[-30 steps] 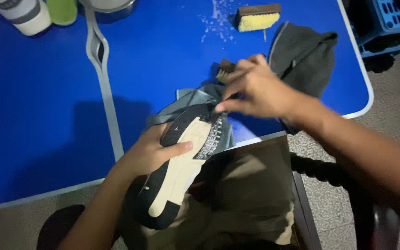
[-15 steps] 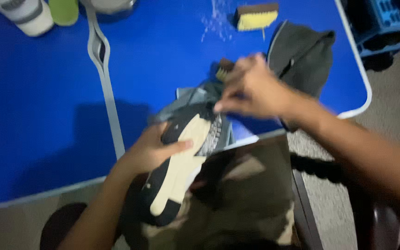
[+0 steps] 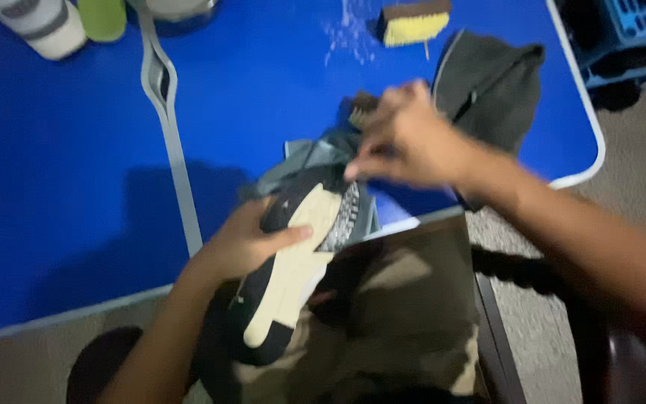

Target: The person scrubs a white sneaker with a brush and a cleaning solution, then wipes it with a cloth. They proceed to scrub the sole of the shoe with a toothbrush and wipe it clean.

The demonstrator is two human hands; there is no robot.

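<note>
Shoe (image 3: pixel 293 269) toe hidden under blurred right hand (image 3: pixel 405 142).

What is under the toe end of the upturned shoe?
A crumpled grey cloth lies under the shoe toe on the blue table. The right hand and shoe hide most of it.

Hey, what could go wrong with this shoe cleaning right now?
The left hand alone props the shoe sole-up past the table edge, so a hard stroke from the right hand and its small brush might knock it loose. Dirt could also fall on the lap below.
</note>
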